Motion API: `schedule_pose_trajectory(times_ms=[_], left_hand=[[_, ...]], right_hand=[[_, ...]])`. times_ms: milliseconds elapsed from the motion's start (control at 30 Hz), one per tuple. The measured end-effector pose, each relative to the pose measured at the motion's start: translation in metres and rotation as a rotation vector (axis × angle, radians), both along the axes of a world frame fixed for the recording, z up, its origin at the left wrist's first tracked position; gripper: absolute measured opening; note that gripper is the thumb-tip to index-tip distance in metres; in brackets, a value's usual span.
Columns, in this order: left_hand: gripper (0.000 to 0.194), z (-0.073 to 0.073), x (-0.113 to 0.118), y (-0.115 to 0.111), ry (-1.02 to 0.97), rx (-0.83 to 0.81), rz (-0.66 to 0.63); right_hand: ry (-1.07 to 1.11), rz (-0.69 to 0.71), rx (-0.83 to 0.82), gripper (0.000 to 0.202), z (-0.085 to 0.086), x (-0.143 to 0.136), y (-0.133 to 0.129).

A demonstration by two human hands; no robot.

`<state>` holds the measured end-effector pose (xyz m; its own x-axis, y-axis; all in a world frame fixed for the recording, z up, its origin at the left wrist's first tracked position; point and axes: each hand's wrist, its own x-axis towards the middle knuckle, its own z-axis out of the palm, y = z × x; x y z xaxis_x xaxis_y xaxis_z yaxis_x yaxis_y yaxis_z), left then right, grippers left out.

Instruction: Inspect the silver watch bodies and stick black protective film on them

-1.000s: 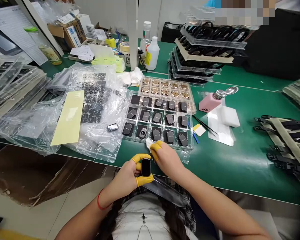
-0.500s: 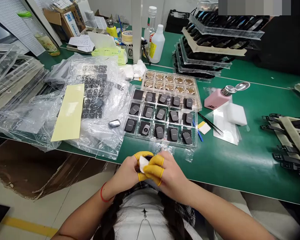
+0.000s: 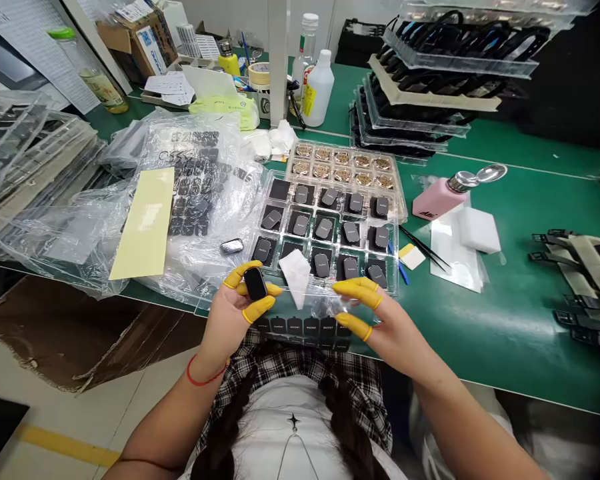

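Note:
My left hand (image 3: 237, 310), in yellow finger cots, holds a smartwatch case (image 3: 255, 283) without a strap, its black glossy screen turned up. My right hand (image 3: 367, 317), also in yellow finger cots, has its fingers apart with nothing between them. Between the hands a white wipe (image 3: 296, 273) covers part of the front row of a clear compartment tray (image 3: 285, 190). Dark rounded pieces with small lettering fill most compartments. Below the wipe lies a clear sheet with black labels (image 3: 303, 327) at the table's front edge. Another watch case (image 3: 231, 246) lies left of the tray.
A yellow paper strip (image 3: 145, 223) lies on plastic bags at left. Behind the compartment tray is a tray of gold round parts (image 3: 343, 160). To the right are tweezers (image 3: 425, 248), a pink pump bottle (image 3: 440, 197), a white sponge (image 3: 479, 230) and stacked strap trays (image 3: 425, 87).
My hands have moved apart and up from the front edge. My right hand has let go of the white wipe, which now shows over the tray; the watch case stays in my left hand.

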<state>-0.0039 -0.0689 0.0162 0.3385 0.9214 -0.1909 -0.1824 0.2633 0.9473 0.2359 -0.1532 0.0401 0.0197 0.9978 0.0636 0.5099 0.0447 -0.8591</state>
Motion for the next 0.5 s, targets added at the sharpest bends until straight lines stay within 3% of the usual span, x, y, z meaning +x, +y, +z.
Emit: schedule_pose_trajectory(times_ms=[100,167,500], left_hand=[[0.054,-0.004,-0.003,-0.002,-0.011,0.139,0.004],[0.052,-0.006,-0.005,-0.005,-0.009,0.209,0.010],[0.061,-0.009,-0.004,-0.007,0.005,0.070,0.019]], right_hand=[[0.305,-0.144,-0.221,0.032,-0.006,0.000,0.000],[0.413,-0.149,-0.291,0.037,-0.008,0.001,0.004],[0.183,0.073,-0.265,0.026,0.005,0.024,-0.004]])
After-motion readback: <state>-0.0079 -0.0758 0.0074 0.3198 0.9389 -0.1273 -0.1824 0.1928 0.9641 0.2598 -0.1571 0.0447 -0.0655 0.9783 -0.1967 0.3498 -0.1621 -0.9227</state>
